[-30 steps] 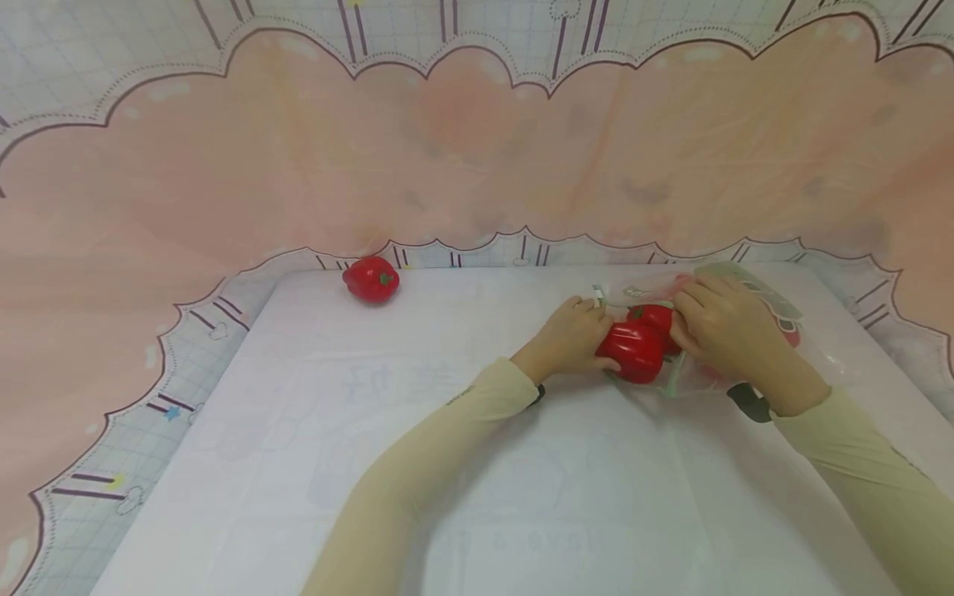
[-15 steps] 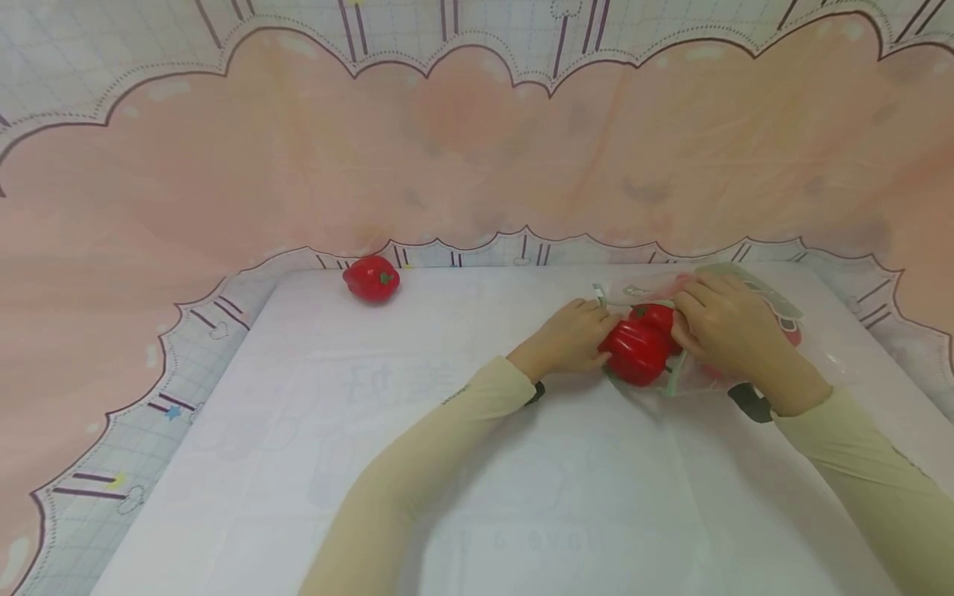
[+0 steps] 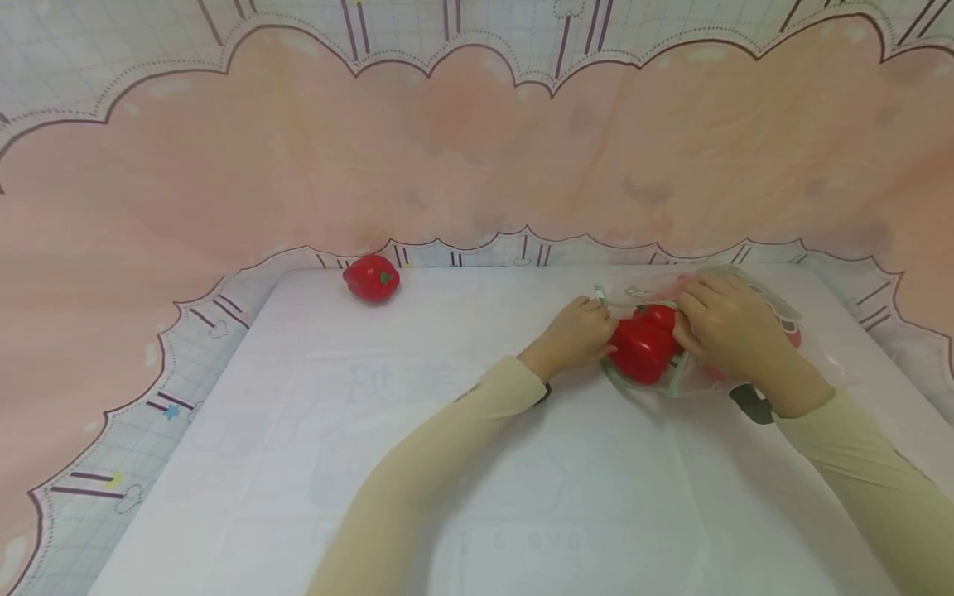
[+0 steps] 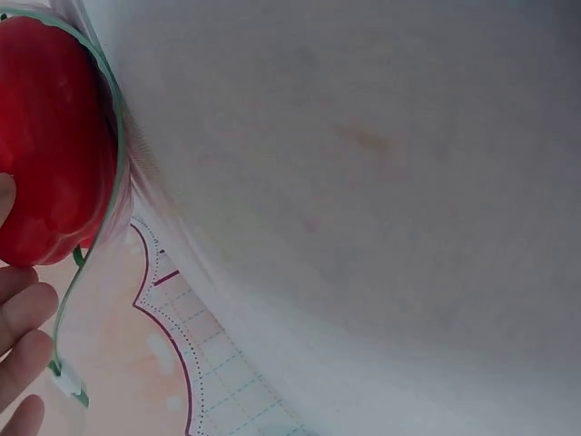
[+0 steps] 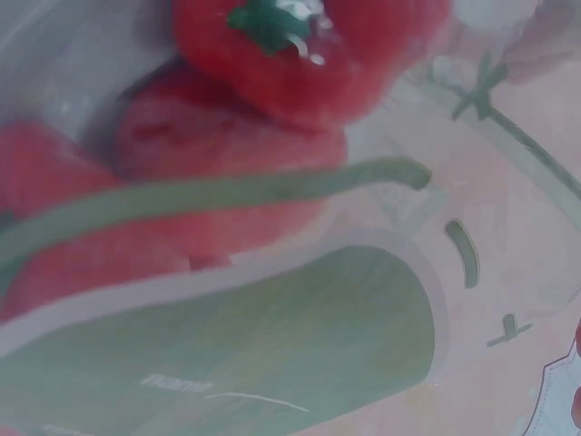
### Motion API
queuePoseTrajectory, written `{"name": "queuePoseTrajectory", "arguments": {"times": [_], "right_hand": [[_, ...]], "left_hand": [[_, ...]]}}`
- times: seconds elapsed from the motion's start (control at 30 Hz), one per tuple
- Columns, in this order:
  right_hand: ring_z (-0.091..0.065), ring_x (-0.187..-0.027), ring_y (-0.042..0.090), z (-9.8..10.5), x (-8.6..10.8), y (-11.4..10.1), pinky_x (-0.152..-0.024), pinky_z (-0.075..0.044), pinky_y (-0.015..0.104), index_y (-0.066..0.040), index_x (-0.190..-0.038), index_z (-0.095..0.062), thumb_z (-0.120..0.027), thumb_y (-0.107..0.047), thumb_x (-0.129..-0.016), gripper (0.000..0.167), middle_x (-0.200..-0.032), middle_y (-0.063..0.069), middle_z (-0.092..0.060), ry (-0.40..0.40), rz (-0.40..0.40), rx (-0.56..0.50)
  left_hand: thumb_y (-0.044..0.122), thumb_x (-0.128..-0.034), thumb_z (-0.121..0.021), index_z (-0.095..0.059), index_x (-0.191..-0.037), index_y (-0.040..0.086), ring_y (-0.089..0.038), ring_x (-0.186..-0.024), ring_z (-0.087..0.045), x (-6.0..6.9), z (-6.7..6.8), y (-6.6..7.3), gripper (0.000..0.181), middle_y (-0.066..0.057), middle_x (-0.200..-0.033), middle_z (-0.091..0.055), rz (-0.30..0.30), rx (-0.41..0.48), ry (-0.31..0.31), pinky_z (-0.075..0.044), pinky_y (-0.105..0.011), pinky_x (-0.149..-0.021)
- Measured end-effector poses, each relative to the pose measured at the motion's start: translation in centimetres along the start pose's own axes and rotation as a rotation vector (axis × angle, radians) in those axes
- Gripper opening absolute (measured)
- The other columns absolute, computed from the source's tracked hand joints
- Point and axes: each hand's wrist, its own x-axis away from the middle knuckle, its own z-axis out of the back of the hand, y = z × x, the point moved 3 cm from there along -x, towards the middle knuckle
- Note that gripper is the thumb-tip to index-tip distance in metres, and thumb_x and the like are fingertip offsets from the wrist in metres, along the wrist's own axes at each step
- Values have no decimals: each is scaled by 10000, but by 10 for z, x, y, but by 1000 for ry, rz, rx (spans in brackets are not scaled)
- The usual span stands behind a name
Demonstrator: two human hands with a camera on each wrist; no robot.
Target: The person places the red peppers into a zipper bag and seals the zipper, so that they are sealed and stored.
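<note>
Toward the right of the table, a red bell pepper (image 3: 643,350) lies at the mouth of a clear plastic bag (image 3: 648,290). My left hand (image 3: 572,335) holds this pepper from the left; in the left wrist view its thumb is on the pepper (image 4: 54,136) and the fingers (image 4: 25,313) curl below. The bag's green rim passes across the pepper there. My right hand (image 3: 726,323) grips the bag's upper side near its mouth, fingertips partly hidden. Behind the first pepper sits a second red pepper (image 3: 657,316). Through the plastic, the right wrist view shows more red peppers (image 5: 227,154).
One more red pepper (image 3: 372,279) with a green stem rests alone at the table's far left edge. The table has a white cover (image 3: 373,397). A peach and white patterned cloth (image 3: 477,157) rises behind it.
The front pepper has shifted slightly right, deeper into the bag's mouth, with my left hand following it. My right hand keeps its grip on the bag at nearly the same spot.
</note>
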Motion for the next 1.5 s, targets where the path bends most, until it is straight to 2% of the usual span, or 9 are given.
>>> {"name": "queuePoseTrajectory", "arguments": {"times": [0.2,0.43,0.67,1.1,1.27,1.5], "right_hand": [[-576,-776,341,0,1,0,-742,-531,465,45,-735,-562,-599,-64,-706,119,-742,178,-614,-11,-15,0],[-589,-807,355,0,1,0,-776,-527,484,48,-729,-561,-573,-70,-711,120,-746,184,-617,-9,-19,-3],[-590,-813,359,0,1,0,-783,-527,487,52,-731,-562,-564,-76,-715,128,-744,185,-613,-6,-16,-11],[-584,-806,358,2,2,2,-784,-523,483,37,-729,-554,-566,-70,-713,109,-713,168,-593,-6,-23,-17],[-577,-806,360,1,2,2,-775,-523,480,39,-726,-551,-555,-67,-721,106,-709,169,-588,4,-20,-17],[-593,-828,358,0,2,2,-795,-526,483,38,-729,-562,-607,-39,-694,95,-727,168,-609,-7,-26,-26]], "left_hand": [[436,-897,-579,-664,-1108,186,-125,-1009,-589,-9,-2,3,338,44,-995,-687,1,4,3,-429,-260,-888],[480,-884,-579,-692,-982,199,-118,-946,-592,-14,-2,5,319,55,-928,-694,22,2,-8,-422,-260,-844],[481,-892,-564,-673,-1049,190,-125,-992,-585,-12,-8,1,348,48,-975,-682,-13,-11,-16,-434,-264,-889],[434,-907,-544,-587,-1198,161,-170,-1118,-560,11,0,-16,401,-3,-1169,-630,-150,29,93,-413,-315,-1022],[431,-901,-563,-534,-1290,153,-182,-1190,-530,23,4,-24,480,-18,-1258,-593,-167,59,84,-375,-325,-1081],[430,-879,-596,-509,-1315,143,-203,-1207,-512,44,10,-41,529,-31,-1269,-573,-161,51,86,-353,-347,-1101]]}}
